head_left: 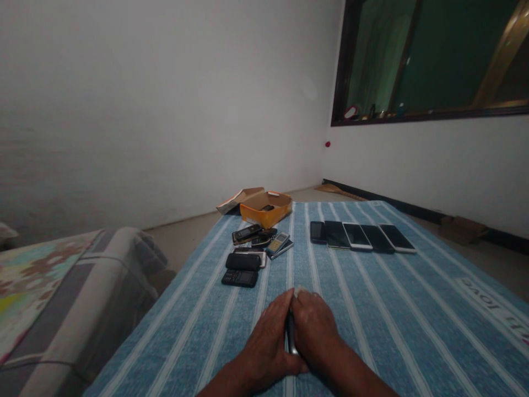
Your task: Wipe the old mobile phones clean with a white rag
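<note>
My left hand (266, 339) and my right hand (316, 328) rest side by side on the blue striped cloth (372, 309), pressed together around a thin dark object (290, 333). Only its narrow edge shows between the palms, and I cannot tell what it is. A small pale tip (298, 290) peeks out above my fingertips. Beyond my hands, a loose cluster of old keypad phones (250, 251) lies to the left. A neat row of several smartphones (361, 236) lies to the right, face up.
An open orange cardboard box (266, 208) with something dark inside stands at the cloth's far end. A rolled mattress or bedding (82, 309) lies at the left. White walls and a dark-framed window (430, 60) close the room at the right.
</note>
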A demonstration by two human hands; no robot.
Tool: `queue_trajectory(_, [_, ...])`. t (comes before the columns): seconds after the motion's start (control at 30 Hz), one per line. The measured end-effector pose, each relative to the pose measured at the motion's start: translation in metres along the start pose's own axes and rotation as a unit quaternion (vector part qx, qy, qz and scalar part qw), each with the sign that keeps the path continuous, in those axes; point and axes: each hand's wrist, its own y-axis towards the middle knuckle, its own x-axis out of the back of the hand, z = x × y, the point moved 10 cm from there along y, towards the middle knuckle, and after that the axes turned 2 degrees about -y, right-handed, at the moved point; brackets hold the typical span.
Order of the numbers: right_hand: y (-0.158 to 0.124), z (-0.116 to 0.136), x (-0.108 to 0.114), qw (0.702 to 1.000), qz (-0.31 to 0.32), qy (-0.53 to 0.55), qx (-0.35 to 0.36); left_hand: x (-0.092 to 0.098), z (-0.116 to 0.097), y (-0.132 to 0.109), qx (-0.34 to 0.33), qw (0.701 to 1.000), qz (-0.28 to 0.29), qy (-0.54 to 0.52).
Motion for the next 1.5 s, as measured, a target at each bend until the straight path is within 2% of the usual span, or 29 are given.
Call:
queue_trajectory(0.17, [-0.001, 0.005, 0.001, 1.000, -0.014, 0.004, 0.020, -0.001, 0.001, -0.002, -0.003, 1.000, -0.003, 0.009])
queue_trajectory(0.37, [0.002, -0.004, 0.004, 1.000, 0.016, -0.016, -0.018, -0.001, 0.000, -0.001, 0.011, 1.000, 0.008, 0.003])
queue_trajectory(0.53, [-0.003, 0.010, 0.005, 1.000, 0.017, -0.021, 0.015, 0.001, -0.004, -0.002, -0.021, 1.000, -0.005, 0.010])
queue_trajectory(0.67, [0.001, 0.006, 0.007, 1.000, 0.002, -0.023, 0.008, 0.001, -0.003, -0.001, -0.010, 1.000, -0.006, 0.013])
queue_trajectory(0.77, [0.001, 0.004, 0.007, 0.999, 0.022, -0.037, -0.004, 0.000, -0.001, -0.001, -0.002, 1.000, 0.001, 0.015])
queue_trajectory(0.97, [-0.001, 0.014, 0.007, 0.998, 0.055, -0.024, 0.006, -0.001, -0.001, -0.003, -0.028, 0.999, -0.007, 0.022])
queue_trajectory(1.2, [0.001, 0.011, 0.003, 0.996, 0.075, -0.037, -0.003, 0.001, -0.001, -0.002, -0.006, 1.000, 0.001, 0.014])
queue_trajectory(1.4, [0.001, 0.012, 0.007, 0.999, 0.023, -0.028, 0.016, 0.001, 0.000, -0.001, -0.004, 1.000, -0.001, 0.018])
queue_trajectory(1.5, [0.001, 0.010, 0.005, 0.999, 0.033, -0.031, 0.012, -0.001, 0.001, -0.001, 0.003, 1.000, 0.010, 0.019])
